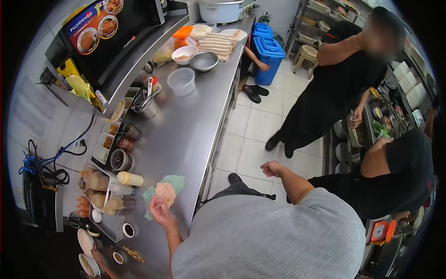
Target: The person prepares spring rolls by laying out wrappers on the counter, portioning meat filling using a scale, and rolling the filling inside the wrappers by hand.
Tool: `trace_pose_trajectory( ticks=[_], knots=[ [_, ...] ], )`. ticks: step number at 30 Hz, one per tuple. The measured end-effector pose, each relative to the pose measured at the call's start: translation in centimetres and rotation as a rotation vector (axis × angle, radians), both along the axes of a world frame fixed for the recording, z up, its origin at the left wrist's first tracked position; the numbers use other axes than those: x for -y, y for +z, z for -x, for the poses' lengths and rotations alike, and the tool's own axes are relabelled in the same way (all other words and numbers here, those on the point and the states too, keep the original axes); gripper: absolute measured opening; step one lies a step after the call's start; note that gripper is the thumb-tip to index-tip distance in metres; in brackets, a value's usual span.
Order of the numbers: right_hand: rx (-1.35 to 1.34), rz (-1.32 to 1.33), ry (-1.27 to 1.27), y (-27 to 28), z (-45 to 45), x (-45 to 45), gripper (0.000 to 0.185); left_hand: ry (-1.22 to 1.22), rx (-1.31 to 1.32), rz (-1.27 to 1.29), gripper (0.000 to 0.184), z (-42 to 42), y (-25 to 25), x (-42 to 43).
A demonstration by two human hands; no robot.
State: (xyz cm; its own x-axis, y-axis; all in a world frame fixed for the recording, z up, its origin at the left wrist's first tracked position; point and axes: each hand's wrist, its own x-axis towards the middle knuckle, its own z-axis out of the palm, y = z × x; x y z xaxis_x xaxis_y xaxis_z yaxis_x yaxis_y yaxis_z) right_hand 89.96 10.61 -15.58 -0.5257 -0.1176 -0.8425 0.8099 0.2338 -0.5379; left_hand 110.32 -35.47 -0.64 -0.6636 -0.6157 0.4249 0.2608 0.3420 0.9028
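Note:
On the steel counter (167, 130), my left hand (161, 214) has its fingers curled at the edge of a pink cloth (166, 193) and appears to grip it. A pale green cloth (175, 181) lies spread beneath the pink one. My right hand (270, 169) is held out over the tiled floor with nothing in it, its fingers loosely bent and apart. Left of the cloths lies a squeeze bottle (130, 178) of pale yellow sauce, beside a white basket (111, 188) of several more bottles.
Farther along the counter are a clear tub (181, 82), a metal bowl (204, 61) and a stack of pale rolls (217, 45). A microwave (116, 37) sits on the shelf above. To my right, one person (320, 93) stands and another (409, 162) leans near shelving. Blue bins (268, 58) stand behind.

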Motion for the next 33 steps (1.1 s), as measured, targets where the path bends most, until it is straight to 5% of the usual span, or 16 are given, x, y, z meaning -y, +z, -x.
trace_pose_trajectory(
  ticks=[15, 26, 33],
  knots=[
    [0.06, -0.135, 0.181, 0.2, 8.9, 2.6, 0.018, 0.096, 0.027, -0.056, 0.048, 2.9, 0.3, -1.3],
    [-0.013, -0.033, 0.181, -2.4, 16.6, 2.1, 0.016, -0.126, -0.008, -0.217, 0.041, 18.1, 3.0, -7.2],
    [0.017, 0.128, -0.104, -2.6, 12.8, 1.8, 0.016, -0.443, 0.102, -0.139, 0.033, 23.9, 4.2, -7.9]
  ],
)
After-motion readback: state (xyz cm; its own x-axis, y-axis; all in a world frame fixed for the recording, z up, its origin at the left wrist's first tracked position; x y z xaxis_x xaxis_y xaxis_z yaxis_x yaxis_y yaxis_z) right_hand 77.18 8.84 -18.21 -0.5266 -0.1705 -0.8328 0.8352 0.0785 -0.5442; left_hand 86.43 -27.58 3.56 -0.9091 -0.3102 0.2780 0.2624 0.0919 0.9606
